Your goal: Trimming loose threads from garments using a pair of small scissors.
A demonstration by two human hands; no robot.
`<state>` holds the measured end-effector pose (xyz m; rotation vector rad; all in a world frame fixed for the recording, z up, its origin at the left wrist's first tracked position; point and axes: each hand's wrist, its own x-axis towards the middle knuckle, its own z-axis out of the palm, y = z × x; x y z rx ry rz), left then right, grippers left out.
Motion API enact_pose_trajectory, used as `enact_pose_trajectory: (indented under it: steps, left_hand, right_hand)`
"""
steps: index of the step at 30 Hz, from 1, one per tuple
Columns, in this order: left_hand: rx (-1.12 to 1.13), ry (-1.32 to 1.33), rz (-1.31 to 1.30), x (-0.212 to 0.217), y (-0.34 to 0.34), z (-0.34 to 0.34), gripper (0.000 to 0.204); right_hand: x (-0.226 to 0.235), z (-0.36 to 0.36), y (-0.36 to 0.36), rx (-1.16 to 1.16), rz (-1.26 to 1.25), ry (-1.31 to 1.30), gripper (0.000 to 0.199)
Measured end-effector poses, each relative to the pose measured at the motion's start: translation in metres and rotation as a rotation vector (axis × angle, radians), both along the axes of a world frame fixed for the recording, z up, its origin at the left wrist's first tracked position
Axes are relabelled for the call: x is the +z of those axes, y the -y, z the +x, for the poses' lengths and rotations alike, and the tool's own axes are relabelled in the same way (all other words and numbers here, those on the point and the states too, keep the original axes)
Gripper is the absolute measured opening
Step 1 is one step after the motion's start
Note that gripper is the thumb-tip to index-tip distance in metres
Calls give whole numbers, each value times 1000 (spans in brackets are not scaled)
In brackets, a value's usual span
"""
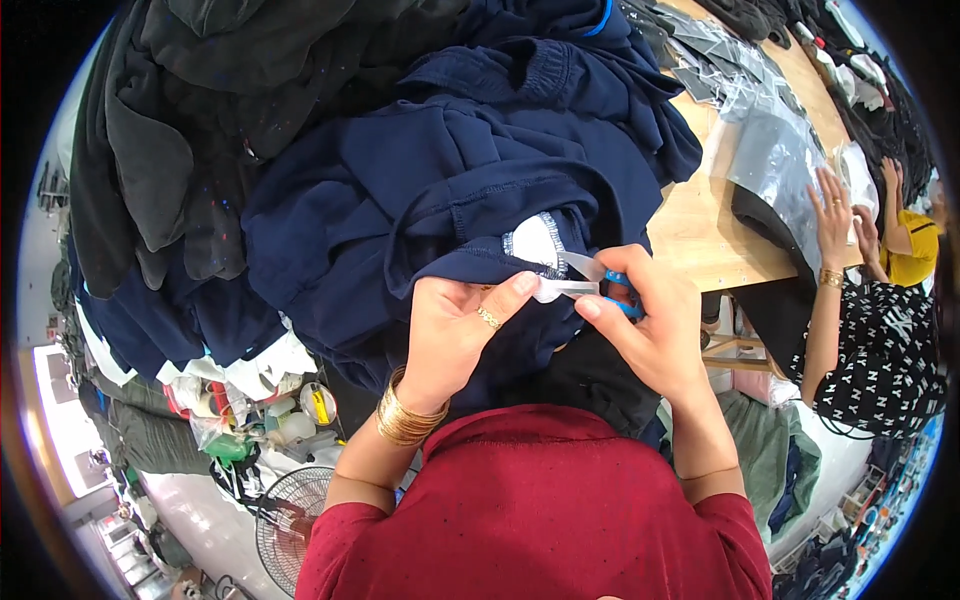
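Note:
My right hand (655, 325) grips small scissors (622, 292) with blue handles, their blades parted and pointing left at the garment. The fingers of my left hand (450, 325) are closed in a pinch on the edge of a navy garment (490, 225), close to the blade tips. A white patch (537, 242) with a stitched border shows on that garment just above the blades. By my left thumb there is a small pale piece, partly covered by a blade; I cannot tell what it is. The garment lies on a heap of navy clothing (350, 200).
Dark grey clothes (150, 150) are piled at the far left. A wooden table (725, 245) at the right bears clear plastic bags (770, 150), where another person in a black patterned top (880, 350) works. A fan (290, 525) stands at lower left, below bags and bottles.

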<state>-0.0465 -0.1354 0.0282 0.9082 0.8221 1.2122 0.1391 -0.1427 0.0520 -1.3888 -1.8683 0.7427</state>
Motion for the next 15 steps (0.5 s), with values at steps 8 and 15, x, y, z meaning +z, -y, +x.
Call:
enact_pose_trajectory:
  steps: [8,15]
  left_hand:
    - [-9,-48,-3,0,1,-3,16]
    - [-54,-41,-39,0,0,-4,21]
  right_hand:
    - [-10,-9,-3,-16,171,126,30]
    - [-10,-9,-4,-22,235,163,29]
